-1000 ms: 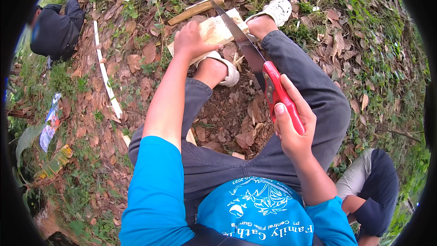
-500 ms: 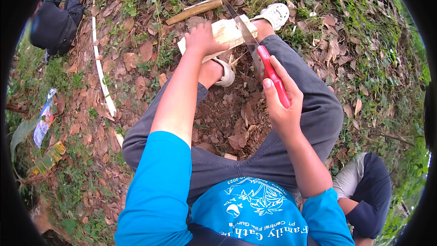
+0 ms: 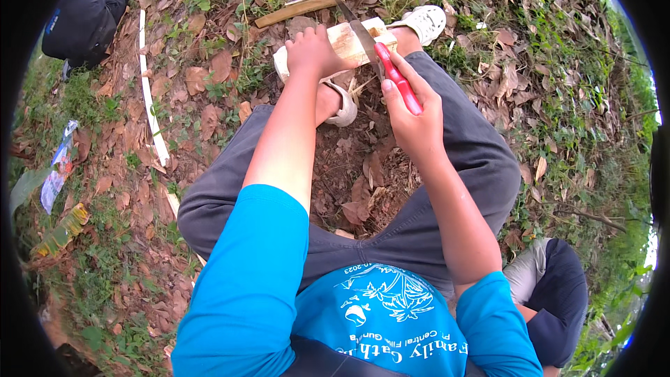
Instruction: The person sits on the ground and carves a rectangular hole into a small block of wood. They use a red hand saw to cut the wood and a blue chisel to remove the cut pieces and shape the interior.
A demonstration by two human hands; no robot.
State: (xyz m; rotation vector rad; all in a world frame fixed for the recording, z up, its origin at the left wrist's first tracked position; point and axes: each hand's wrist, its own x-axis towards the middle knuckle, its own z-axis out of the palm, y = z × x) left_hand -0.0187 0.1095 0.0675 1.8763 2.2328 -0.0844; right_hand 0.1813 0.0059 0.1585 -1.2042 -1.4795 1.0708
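Observation:
A pale wooden block (image 3: pixel 343 42) lies crosswise between my feet, close to my clogs. My left hand (image 3: pixel 312 54) grips its left part from above, with the thumb along its near side. In my right hand (image 3: pixel 417 120) is a hand saw (image 3: pixel 398 78), held by its red handle. Its blade crosses the right part of the block at a slant, its tip pointing away toward the wood strip. I cannot tell how deep the blade sits in the wood.
Beyond the block lies a split wood strip (image 3: pixel 310 5). A long white strip (image 3: pixel 148 87) and a colourful plastic wrapper (image 3: pixel 57 174) lie on the leafy ground at left. One person in dark clothing (image 3: pixel 87 24) is at the far left, another person (image 3: pixel 562 293) at the lower right.
My right hand has drawn the saw back toward me and slightly left, with the blade still across the block. My left hand keeps its hold on the block.

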